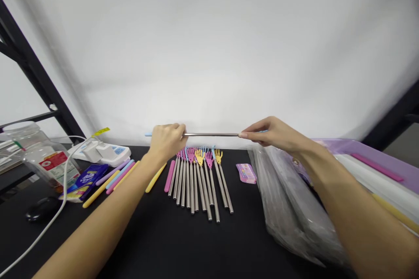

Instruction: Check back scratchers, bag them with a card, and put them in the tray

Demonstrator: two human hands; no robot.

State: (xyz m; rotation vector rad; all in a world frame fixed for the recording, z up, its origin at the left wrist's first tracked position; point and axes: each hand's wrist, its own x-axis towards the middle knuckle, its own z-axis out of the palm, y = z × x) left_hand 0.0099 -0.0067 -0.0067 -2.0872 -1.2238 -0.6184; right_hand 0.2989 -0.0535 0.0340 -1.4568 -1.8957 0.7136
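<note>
A back scratcher with a thin metal rod (212, 134) is stretched level between my hands, above the table. My left hand (167, 141) is wrapped round its light blue handle, whose end pokes out to the left. With thumb and fingers pinched, my right hand (271, 133) grips the other end of the rod; a bit of blue shows at the fingers, and the head is mostly hidden. Below lies a row of metal back scratchers (196, 183) with pink, yellow, purple and blue claw heads pointing away. Beside them on the left are a pink handle (169, 176) and a yellow handle (155, 178).
More coloured handles (114, 178) lie left, near a power strip (104, 152), a purple snack packet (87, 181), a clear jar (49, 157), a black mouse (42, 209) and a white cable (63, 187). Rightward are a pink card (246, 173), clear plastic bags (294, 200) and a purple bin (366, 150).
</note>
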